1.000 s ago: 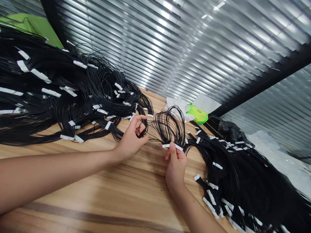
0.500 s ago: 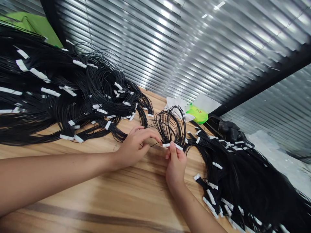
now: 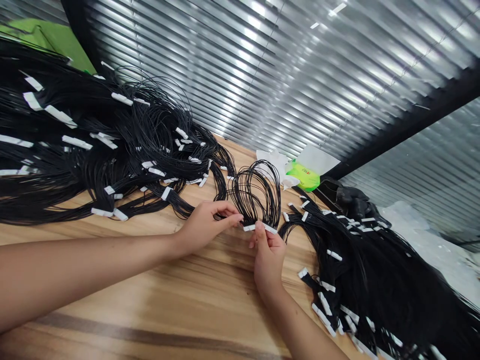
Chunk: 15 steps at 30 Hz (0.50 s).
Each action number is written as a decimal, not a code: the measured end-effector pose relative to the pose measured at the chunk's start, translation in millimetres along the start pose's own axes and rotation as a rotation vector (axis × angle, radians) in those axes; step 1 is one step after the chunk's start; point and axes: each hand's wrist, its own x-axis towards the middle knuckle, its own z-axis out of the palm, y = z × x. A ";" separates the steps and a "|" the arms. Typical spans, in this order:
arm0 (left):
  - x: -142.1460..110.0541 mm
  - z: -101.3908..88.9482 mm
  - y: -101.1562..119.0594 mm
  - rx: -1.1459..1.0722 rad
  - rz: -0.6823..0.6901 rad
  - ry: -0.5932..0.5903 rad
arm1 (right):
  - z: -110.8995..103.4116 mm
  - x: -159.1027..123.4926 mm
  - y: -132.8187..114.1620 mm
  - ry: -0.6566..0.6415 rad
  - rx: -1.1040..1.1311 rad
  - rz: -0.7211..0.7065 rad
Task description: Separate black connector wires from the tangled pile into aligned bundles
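A white connector (image 3: 270, 229) with many thin black wires is pinched between the thumb and fingers of my right hand (image 3: 269, 255). The black wires (image 3: 275, 192) rise from it and arch back in a loop above both hands. At the connector's left end, my left hand (image 3: 210, 222) has its thumb and index finger closed together by the wire roots. They seem to pinch a thin black wire, though the fingertips hide most of it.
A large heap of black wire harnesses (image 3: 150, 135) with white connectors covers the table's left side. Another pile (image 3: 375, 270) lies at right. Behind are a green packet (image 3: 303, 175), white tissue (image 3: 272, 159) and clear plastic (image 3: 423, 235). Corrugated metal sheeting (image 3: 243, 75) stands at the back of the wooden table (image 3: 187, 305).
My right hand and the connector have shifted slightly left and down. My left thumb and index finger have closed together beside the connector, and the loose wire below them no longer shows.
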 end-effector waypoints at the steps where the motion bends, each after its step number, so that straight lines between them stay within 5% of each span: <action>1: 0.6 0.2 -0.6 -0.016 -0.014 0.011 | -0.1 0.0 0.9 -0.004 -0.003 -0.005; 7: 2.3 1.3 -2.0 -0.098 -0.014 0.040 | 0.0 1.4 3.9 -0.016 -0.005 -0.006; 15: 12.5 -5.0 -9.0 -0.676 -0.076 0.172 | 0.5 8.6 4.4 0.070 0.049 0.053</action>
